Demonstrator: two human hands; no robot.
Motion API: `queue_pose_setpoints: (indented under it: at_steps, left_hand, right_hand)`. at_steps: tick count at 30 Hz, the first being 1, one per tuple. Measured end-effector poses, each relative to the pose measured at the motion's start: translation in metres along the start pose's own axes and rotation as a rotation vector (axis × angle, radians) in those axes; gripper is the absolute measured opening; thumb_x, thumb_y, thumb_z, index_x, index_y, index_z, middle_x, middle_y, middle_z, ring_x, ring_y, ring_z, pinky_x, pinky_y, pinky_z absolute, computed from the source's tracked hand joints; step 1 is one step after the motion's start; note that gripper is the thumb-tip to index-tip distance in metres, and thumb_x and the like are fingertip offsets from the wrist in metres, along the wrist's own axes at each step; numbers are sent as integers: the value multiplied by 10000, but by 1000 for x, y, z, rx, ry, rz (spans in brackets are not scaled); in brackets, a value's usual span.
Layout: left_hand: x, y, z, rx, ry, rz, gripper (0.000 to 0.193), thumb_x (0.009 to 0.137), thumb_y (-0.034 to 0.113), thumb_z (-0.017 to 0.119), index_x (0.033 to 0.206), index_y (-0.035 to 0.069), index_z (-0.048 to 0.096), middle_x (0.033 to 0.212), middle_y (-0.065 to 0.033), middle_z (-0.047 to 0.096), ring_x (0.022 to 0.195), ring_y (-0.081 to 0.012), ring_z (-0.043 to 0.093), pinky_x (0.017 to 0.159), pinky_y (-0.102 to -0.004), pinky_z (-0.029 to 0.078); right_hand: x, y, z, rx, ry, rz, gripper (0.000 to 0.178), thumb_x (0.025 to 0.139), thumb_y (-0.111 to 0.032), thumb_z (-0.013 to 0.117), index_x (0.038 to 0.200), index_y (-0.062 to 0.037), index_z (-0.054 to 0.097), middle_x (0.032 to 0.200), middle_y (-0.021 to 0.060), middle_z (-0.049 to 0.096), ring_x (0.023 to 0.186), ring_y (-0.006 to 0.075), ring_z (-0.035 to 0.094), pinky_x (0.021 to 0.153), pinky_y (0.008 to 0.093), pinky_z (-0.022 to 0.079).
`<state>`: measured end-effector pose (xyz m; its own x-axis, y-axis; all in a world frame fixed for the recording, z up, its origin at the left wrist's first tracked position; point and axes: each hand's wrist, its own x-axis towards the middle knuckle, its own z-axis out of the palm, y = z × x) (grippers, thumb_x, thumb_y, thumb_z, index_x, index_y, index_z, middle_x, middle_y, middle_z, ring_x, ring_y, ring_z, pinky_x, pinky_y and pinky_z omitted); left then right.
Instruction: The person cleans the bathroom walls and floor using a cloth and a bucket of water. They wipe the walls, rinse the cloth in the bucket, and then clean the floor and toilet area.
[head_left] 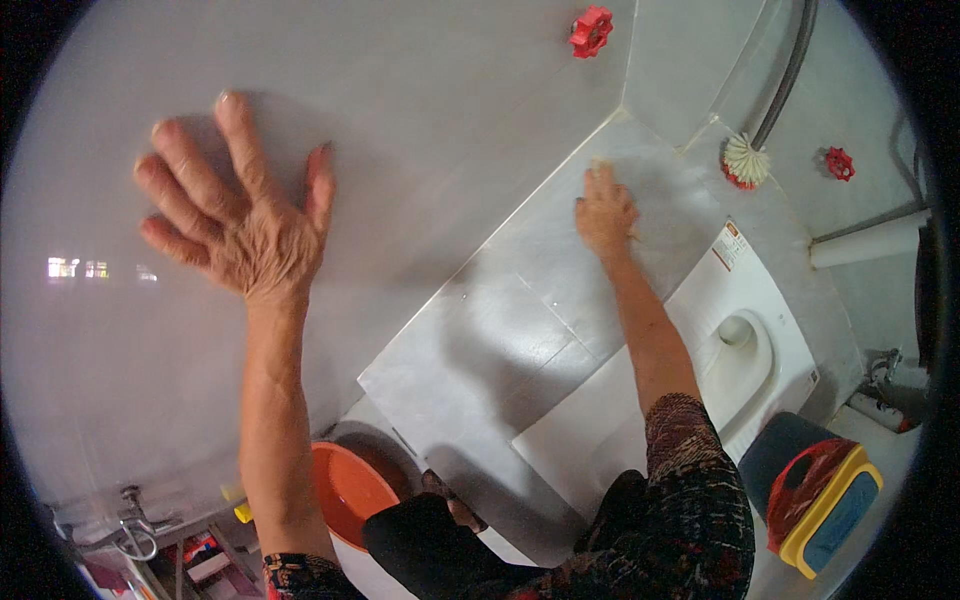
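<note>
My left hand [250, 215] is braced flat against the grey wall [420, 110], its fingers spread and nothing in them. Down at the raised grey tiled floor [520, 330], my right hand [606, 212] presses near the far corner, its fingers partly bent. A yellowish edge peeks out at its fingertips and beside the thumb; what lies under the hand is too hidden to name. To the right of that forearm, a white squat toilet [790, 345] is set into the raised floor, with a label [729, 246] stuck on its far corner.
An orange basin [350, 492] stands below the step on the left. Red valve handles [591, 32] stick out of the walls. A grey hose [787, 75] enters a cloth-wrapped floor opening [745, 160]. At right are a white pipe [868, 241] and a yellow-rimmed bin [860, 475].
</note>
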<state>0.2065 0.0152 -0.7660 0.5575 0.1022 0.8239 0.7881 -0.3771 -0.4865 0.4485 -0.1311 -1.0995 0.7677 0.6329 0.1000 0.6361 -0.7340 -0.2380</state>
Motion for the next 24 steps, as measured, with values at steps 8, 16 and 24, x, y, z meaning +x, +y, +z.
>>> queue_pose_setpoints:
  at_steps: [8,16,24]
  left_hand:
    - [-39,9,-60,-646,-164,-122,554,778,281,665,1289,141,506,1455,-190,238,1350,-375,196,1085,-493,159]
    - [-189,34,-167,-1314,-1088,-469,238,818,125,652,1039,39,629,1125,-173,588,1051,-317,576,878,-406,467]
    - [-215,38,-187,-1376,-1314,-415,272,833,147,640,1075,28,607,1097,-168,602,1011,-322,597,831,-381,492]
  right_hand:
    - [-170,-144,22,167,-139,-521,532,819,-157,483,1336,-60,400,1311,147,414,1038,333,434,788,521,333]
    - [-240,-102,6,321,-150,-986,336,846,-169,485,1177,-117,513,1194,28,486,942,243,514,786,422,430]
    - [-117,63,-31,-141,-35,-214,493,864,-216,466,1346,-152,382,1396,36,373,1106,294,459,849,533,401]
